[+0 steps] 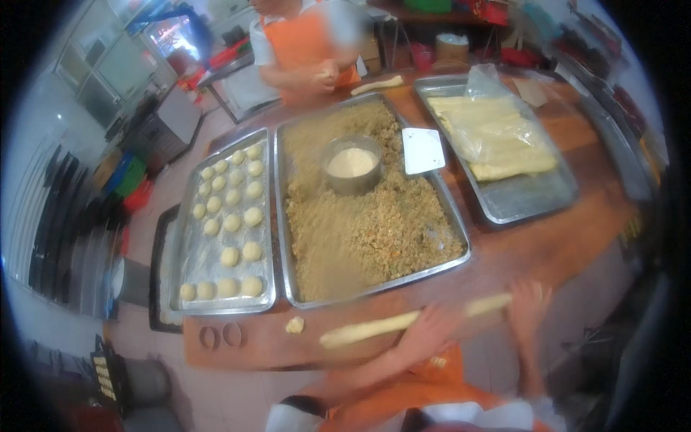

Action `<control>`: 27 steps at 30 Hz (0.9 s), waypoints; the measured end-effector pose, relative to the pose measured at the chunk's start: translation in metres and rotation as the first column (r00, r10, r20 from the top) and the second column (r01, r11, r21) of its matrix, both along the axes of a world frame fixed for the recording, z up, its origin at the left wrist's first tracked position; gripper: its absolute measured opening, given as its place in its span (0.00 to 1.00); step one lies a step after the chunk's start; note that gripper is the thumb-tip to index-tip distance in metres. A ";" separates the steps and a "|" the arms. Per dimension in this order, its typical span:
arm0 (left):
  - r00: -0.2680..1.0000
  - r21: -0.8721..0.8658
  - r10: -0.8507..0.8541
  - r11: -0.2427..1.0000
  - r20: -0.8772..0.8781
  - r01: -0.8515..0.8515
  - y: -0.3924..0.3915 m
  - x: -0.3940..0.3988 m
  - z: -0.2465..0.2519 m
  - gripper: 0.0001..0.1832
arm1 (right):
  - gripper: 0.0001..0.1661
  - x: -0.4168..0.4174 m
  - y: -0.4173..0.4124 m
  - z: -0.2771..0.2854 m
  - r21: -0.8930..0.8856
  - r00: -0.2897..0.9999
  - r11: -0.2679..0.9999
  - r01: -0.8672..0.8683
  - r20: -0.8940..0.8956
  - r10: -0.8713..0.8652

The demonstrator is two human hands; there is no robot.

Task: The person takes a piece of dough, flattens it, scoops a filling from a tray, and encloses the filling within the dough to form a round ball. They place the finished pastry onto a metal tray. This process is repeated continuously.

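A long pale dough rope lies along the near side of the wooden table. My left hand is over its middle, hiding a stretch of it. At the rope's right end is my right hand, touching the dough. Both hands are blurred, so whether the fingers curl around the rope is unclear. A small dough lump sits just beyond the rope's left end. Two metal ring cutters are farther left, near the table's edge.
Beyond the rope, a large tray of crumbly filling holds a round metal container and a white scraper. Left is a tray of dough balls; right, a tray of plastic-covered dough. Across the wooden table, a person handles dough.
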State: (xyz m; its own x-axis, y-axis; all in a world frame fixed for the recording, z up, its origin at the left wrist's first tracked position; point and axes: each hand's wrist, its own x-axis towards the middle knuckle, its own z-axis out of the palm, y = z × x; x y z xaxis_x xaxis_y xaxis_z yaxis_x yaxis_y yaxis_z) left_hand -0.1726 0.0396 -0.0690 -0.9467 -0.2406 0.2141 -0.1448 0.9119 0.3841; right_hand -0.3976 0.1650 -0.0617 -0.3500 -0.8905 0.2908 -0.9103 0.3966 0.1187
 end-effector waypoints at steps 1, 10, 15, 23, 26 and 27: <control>0.998 -0.091 0.057 0.994 -0.033 -0.059 -0.011 -0.006 -0.008 0.34 | 0.16 -0.025 -0.009 -0.013 -0.024 0.999 0.999 -0.036 -0.012 0.036; 0.933 -0.175 0.358 0.921 0.032 -0.348 -0.033 -0.028 0.010 0.32 | 0.17 -0.083 -0.087 0.010 -0.214 0.900 0.924 -0.319 0.237 0.365; 0.987 0.027 0.156 0.987 0.037 -0.157 0.005 -0.004 0.019 0.36 | 0.17 -0.043 -0.008 0.015 0.165 0.940 0.971 -0.171 0.323 0.110; 0.959 -0.172 0.282 0.944 -0.013 -0.280 -0.033 -0.023 -0.002 0.37 | 0.14 -0.051 -0.050 0.007 -0.141 0.978 0.968 -0.207 -0.042 0.203; 0.909 -0.140 0.415 0.902 0.024 -0.408 -0.041 -0.016 0.008 0.37 | 0.16 -0.016 -0.092 0.027 0.051 0.919 0.960 -0.276 0.305 0.248; 0.905 -0.159 0.425 0.894 0.007 -0.419 -0.035 -0.016 0.008 0.38 | 0.17 -0.018 -0.083 0.002 -0.038 0.911 0.918 -0.394 0.120 0.395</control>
